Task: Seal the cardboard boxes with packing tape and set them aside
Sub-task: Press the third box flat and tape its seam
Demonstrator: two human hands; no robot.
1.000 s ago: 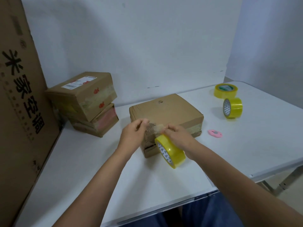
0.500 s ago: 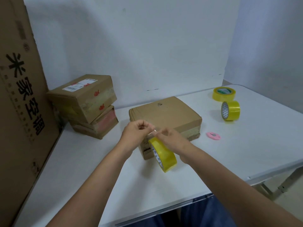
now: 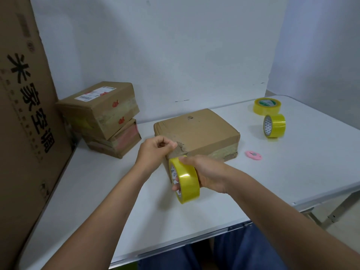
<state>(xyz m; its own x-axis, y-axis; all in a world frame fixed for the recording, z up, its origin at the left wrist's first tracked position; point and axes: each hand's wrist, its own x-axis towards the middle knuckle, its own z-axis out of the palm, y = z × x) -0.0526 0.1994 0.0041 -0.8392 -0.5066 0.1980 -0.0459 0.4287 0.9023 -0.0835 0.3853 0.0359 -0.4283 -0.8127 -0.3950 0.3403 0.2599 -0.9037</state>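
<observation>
Fingers (image 3: pixel 171 146) of the left hand (image 3: pixel 155 151) pinched as if on the tape end, right hand (image 3: pixel 202 173) gripping the tape roll (image 3: pixel 185 179).
The box (image 3: pixel 196 133) lies just beyond both, towards the worktop's (image 3: pixel 292 172) far edge.

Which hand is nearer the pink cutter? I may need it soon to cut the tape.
Right. The right hand grips the tape roll left of the pink cutter; the left hand is farther left, at the box corner.
</observation>
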